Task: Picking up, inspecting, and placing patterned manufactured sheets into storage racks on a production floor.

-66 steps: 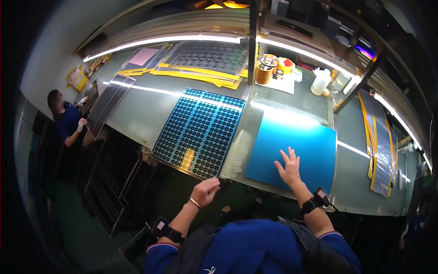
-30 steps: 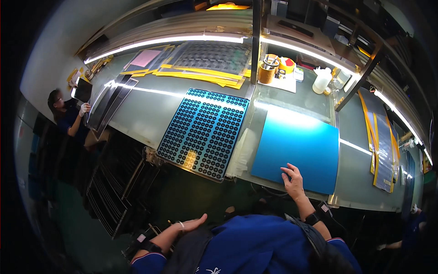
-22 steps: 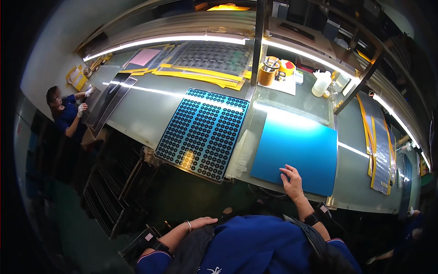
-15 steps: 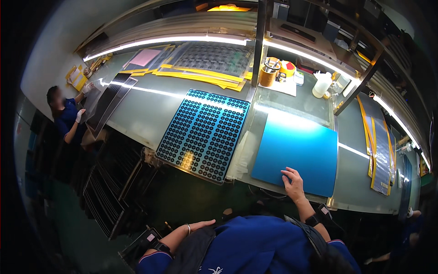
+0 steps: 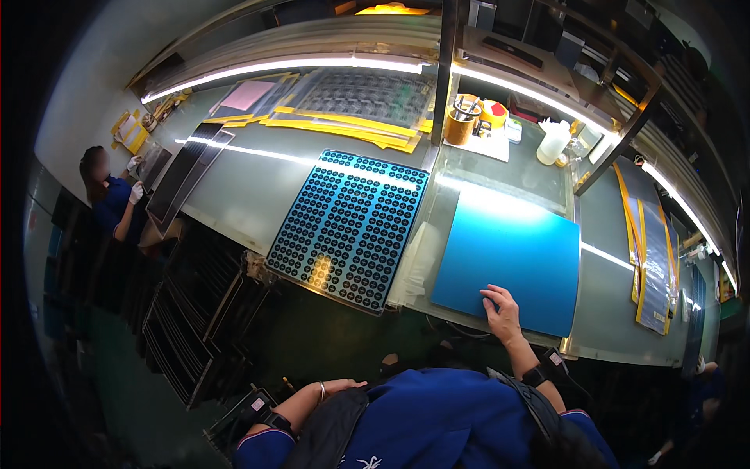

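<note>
Head view, and it's all on the blue sheet (image 5: 512, 242), flat on the worktable (image 5: 258, 187) to the right of centre, its near edge close to the table's front; the right hand (image 5: 504, 313) has slid back from mid-sheet to that near edge, and its spread fingers have bent into a loose curl; whether they press, pinch or merely hover, I can't tell. Left hand (image 5: 341, 386) now: it was up by the near corner of the dot-patterned sheet (image 5: 344, 227), and it has dropped to the waist, fingers stretched out, nothing visible in them; so the right hand alone is left at the blue sheet, and neither hand is on the patterned one. Crumpled translucent film (image 5: 416, 262) lies between the two sheets; beyond, a brown cup of tools (image 5: 461, 127) and a white bottle (image 5: 554, 143) stand under the lamps; far left, a gloved co-worker (image 5: 117, 203) has shifted their hands over a dark panel.

Now the hard parts: glare whites out the blue sheet's far end; the right palm's underside is hidden; the left hand is partly covered at the body; the rack (image 5: 183, 328) below sinks into shadow; a second person (image 5: 707, 391) at lower right is dim and cut off.
</note>
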The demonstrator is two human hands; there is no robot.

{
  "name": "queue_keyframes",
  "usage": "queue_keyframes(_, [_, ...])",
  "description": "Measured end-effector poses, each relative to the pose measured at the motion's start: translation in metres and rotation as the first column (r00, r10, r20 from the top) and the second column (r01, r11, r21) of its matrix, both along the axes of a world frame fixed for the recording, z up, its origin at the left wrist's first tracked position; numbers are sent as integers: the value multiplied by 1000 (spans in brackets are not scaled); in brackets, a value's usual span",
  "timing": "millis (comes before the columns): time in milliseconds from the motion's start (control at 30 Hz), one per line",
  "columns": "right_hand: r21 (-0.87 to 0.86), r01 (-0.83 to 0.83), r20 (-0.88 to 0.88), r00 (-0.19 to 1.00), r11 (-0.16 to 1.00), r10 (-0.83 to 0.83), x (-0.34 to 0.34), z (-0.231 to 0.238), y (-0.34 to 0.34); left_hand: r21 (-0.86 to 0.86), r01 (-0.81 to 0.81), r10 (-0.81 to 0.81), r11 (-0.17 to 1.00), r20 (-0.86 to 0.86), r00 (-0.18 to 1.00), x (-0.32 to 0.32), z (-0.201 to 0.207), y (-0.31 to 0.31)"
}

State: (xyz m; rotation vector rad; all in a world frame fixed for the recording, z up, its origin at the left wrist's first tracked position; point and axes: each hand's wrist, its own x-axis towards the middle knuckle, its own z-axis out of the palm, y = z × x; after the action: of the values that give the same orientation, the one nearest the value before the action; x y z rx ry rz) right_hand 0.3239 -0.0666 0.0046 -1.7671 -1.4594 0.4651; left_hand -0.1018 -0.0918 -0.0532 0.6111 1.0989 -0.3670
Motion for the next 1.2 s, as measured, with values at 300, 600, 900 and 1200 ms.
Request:
queue_keyframes(300, [-2, 17, -22, 1000, 1000, -17, 1, -2, 1, -34, -36, 36, 999, -5, 999, -1, -4, -2])
queue_keyframes(600, [28, -10, 31, 999, 1000, 9, 4, -1, 1, 624, 199, -414, 756, 220, 883, -7, 18, 40])
queue_keyframes(900, [24, -1, 11, 1000, 1000, 1, 3, -4, 1, 351, 578, -659, 737, 179, 731, -82, 68, 29])
queue_keyframes(1200, [-27, -16, 51, 999, 1000, 17, 7, -13, -8, 99, -644, 651, 759, -133, 747, -50, -35, -80])
